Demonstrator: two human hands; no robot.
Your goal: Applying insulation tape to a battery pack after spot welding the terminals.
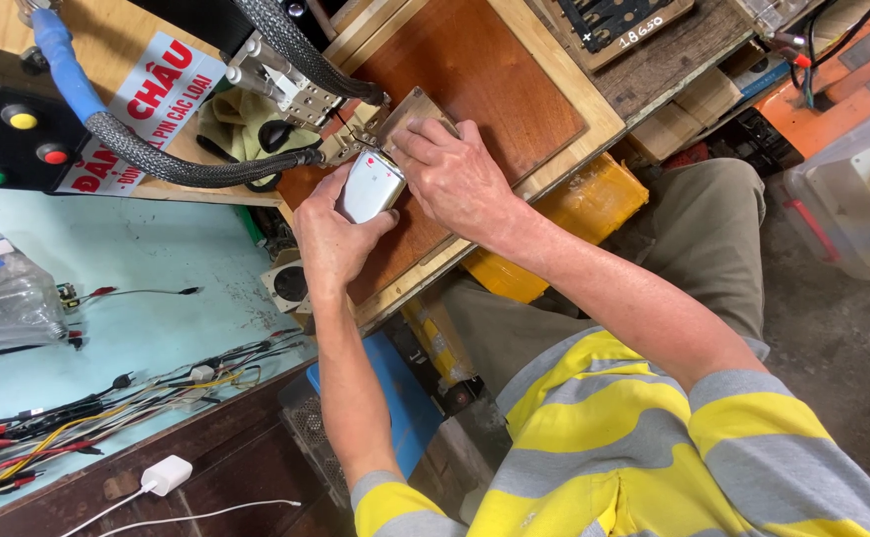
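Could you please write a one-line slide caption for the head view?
Both hands, left and right, hold a silvery cell under a welder head on a wooden board.

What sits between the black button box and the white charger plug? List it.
In the head view, between the black button box and the white charger plug: pale blue tabletop and tangled clip leads.

Small silvery-white rounded battery cell (370,185), upright and slightly tilted, upper centre of frame, over reddish-brown wooden board (475,80).

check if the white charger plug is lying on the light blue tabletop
No, the white charger plug lies on the dark brown wooden surface below the light blue tabletop, away from both hands.
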